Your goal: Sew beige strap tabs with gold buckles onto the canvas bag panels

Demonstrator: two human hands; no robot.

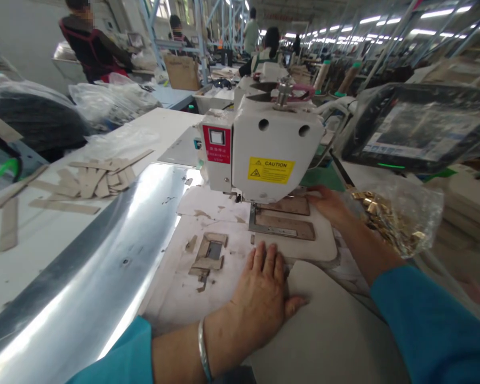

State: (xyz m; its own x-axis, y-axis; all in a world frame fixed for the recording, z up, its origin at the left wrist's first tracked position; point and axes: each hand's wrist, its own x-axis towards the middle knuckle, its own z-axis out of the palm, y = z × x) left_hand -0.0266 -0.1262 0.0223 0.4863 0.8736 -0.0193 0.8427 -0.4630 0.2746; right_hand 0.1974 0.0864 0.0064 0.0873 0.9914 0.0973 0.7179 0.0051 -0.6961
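My left hand (260,298) lies palm down with its fingers extended, gripping nothing, its fingertips at the near edge of the beige panel (324,240). That panel sits ahead of it, under the metal frame (278,231) of the sewing machine (278,144). My right hand (328,205) reaches to the panel's far right corner; its fingertips are unclear, so I can't tell whether they pinch it. A loose grey panel (332,325) lies beneath my left thumb. I judge this as the positioning step: the next move calls for keeping the panel flat and square to the frame, fingers clear of the needle.
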